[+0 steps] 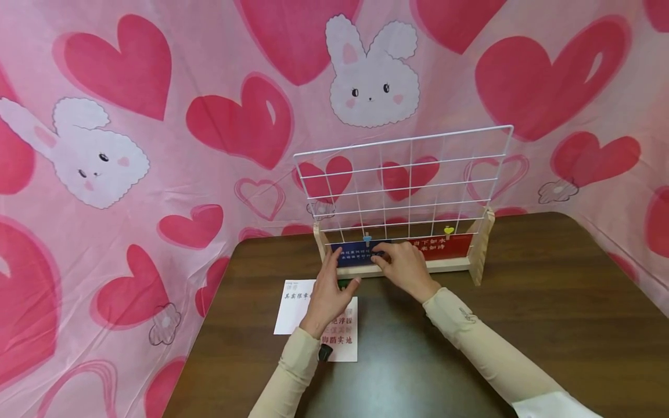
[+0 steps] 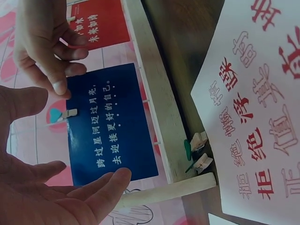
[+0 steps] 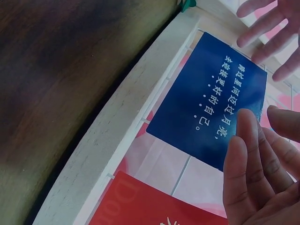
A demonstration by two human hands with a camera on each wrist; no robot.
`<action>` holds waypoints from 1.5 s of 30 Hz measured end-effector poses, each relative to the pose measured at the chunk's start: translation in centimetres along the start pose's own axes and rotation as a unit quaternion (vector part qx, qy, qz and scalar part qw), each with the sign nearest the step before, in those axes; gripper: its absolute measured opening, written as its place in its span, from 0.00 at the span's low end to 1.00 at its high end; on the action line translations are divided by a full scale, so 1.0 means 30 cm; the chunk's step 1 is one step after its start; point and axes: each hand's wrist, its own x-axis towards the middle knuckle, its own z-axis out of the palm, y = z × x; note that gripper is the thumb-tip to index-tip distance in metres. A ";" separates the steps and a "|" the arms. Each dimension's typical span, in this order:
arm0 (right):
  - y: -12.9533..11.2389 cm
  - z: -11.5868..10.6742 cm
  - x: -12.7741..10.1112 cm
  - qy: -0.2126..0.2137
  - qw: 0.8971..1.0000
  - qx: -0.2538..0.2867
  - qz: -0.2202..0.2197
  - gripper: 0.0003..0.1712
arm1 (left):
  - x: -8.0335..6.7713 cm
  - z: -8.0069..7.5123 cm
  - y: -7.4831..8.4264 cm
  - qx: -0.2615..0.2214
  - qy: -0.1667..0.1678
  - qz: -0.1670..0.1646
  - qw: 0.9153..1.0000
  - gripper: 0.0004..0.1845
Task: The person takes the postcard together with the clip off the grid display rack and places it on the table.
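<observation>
Both hands work at a blue card (image 1: pixel 356 255) clipped low on a white wire grid (image 1: pixel 402 186). Left hand (image 1: pixel 329 293) is released, fingers straight and spread, its tips at the card's left edge. Right hand (image 1: pixel 405 267) has its fingers loosely bent over the card's top right corner, beside the small blue heart clip (image 1: pixel 368 238) that pins the card to the wire; whether it pinches anything cannot be told. Next to the blue card on the same wire hangs a red card (image 1: pixel 444 248) under a yellow heart clip (image 1: pixel 448 230). The grid stands in a wooden stand (image 1: pixel 478 255) on the brown table (image 1: pixel 522 325). Under the left wrist lie 2 white cards (image 1: pixel 292 302) with printed characters, and 2 green clips (image 2: pixel 197 152) sit by the stand's base.
</observation>
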 end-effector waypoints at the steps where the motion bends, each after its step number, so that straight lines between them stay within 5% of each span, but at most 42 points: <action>1: 0.000 0.000 0.001 0.000 1.000 0.001 0.001 0.14 | 0.000 -0.001 -0.001 0.001 0.001 0.000 1.000 0.44; 22: -0.012 -0.006 0.029 0.048 0.999 0.000 -0.008 0.15 | -0.016 -0.011 0.008 -0.001 0.027 -0.003 1.000 0.50; 45: -0.016 0.009 0.068 0.019 0.999 0.021 0.015 0.25 | 0.023 -0.005 -0.004 -0.005 0.111 -0.007 0.994 0.35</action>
